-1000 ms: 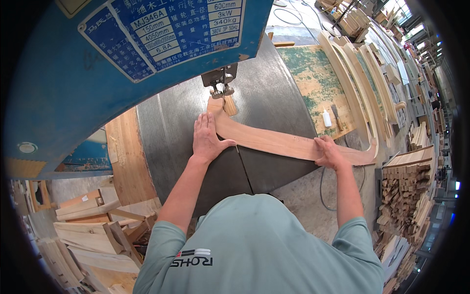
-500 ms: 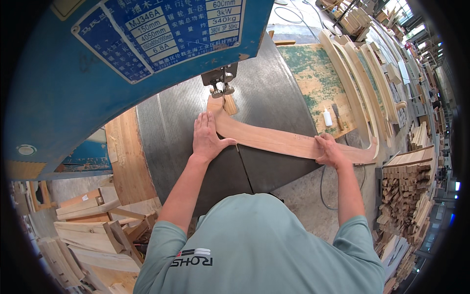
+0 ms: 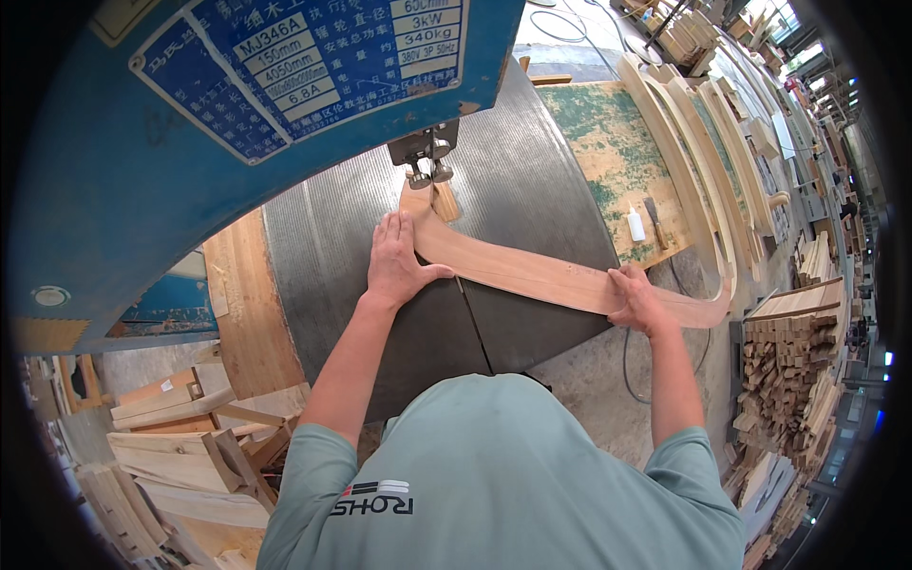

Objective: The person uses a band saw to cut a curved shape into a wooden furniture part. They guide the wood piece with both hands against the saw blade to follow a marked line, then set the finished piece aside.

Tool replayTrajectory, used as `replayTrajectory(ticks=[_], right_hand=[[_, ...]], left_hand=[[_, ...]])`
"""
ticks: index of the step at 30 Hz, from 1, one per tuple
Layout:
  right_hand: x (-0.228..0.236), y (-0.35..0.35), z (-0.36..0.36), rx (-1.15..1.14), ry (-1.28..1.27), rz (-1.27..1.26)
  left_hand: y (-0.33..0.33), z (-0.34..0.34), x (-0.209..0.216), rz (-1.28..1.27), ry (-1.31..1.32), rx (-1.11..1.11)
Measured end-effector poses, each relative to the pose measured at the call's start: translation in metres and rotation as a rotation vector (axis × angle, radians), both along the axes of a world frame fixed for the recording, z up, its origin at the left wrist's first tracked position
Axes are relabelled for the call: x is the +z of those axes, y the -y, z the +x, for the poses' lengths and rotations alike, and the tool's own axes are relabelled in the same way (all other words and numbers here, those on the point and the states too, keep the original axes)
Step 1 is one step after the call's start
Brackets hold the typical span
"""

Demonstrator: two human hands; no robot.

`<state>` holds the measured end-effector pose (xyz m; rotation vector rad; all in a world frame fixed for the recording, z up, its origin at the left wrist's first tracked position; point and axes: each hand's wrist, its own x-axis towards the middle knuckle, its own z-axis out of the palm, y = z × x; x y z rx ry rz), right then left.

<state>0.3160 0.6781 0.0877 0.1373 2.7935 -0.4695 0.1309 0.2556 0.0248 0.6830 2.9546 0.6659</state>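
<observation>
A long curved wooden board (image 3: 532, 269) lies on the dark ridged table (image 3: 328, 228) of a bandsaw. Its narrow left end reaches up to the metal blade guide (image 3: 427, 157); the cut itself is too small to make out. My left hand (image 3: 397, 261) rests against the board's left part, fingers stretched out flat and thumb spread along the near edge. Farther right, my right hand (image 3: 641, 299) grips the board near where it overhangs the table, fingers and thumb bent over its edges. A small wood offcut (image 3: 445, 201) sits beside the blade guide.
The saw's blue housing (image 3: 190, 190) looms over the left. To the right, a worn green bench (image 3: 617, 152) carries a white bottle (image 3: 636, 224), a scraper-like tool (image 3: 655, 220) and long curved timbers (image 3: 679, 171). Stacked wood (image 3: 788, 370) stands at right, loose boards (image 3: 176, 456) lower left.
The board and both hands have shifted very slightly; its right end sits a little lower and nearer me. Both hands keep the same contact with it.
</observation>
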Motion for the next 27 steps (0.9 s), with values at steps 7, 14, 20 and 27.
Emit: replayTrajectory(ticks=[7,14,20,27], right_hand=[[-0.008,0.004,0.012,-0.037,-0.028,-0.021],[0.002,0.025,0.019,-0.043,0.006,0.003],[-0.001,0.037,0.031,-0.057,-0.066,-0.001],[-0.001,0.050,0.039,-0.078,-0.034,0.014]], left_hand=[[0.004,-0.006,0.001,0.009,0.013,-0.024],[0.010,-0.013,0.004,0.055,0.041,-0.053],[0.013,-0.021,0.006,0.040,0.046,-0.086],[0.018,-0.031,0.006,0.059,0.035,-0.130]])
